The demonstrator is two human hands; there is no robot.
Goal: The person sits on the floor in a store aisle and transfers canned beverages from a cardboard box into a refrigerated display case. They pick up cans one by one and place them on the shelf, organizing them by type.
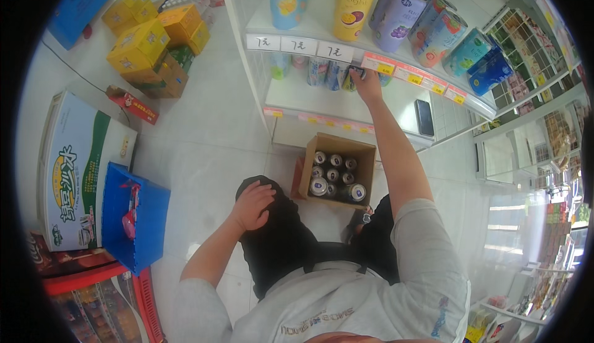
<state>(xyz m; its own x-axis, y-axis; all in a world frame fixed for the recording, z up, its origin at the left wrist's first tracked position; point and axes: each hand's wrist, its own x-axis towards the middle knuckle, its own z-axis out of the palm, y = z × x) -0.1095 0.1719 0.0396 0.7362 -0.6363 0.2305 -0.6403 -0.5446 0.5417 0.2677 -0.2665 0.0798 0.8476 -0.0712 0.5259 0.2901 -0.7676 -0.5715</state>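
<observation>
My right hand (370, 85) reaches onto the lower shelf (320, 100), its fingers around a drink can (350, 83) with a dark top. The upper shelf's edge hangs just above that hand. Beside the held can stand a blue can (335, 75) and a blue, white and red can (317, 71). Resting on my left knee, my left hand (253, 206) holds nothing, its fingers slightly spread. Between my knees and the shelving, an open cardboard box (341, 199) holds several upright cans (332, 174), two of them taller than the rest.
A smartphone (423, 117) lies on the lower shelf's right side. Overhead, the upper shelf (320, 25) carries a yellow can (355, 6), purple cans (399, 18) and others. Left are yellow cartons (139, 46), a blue crate (155, 222) and a white appliance (74, 176).
</observation>
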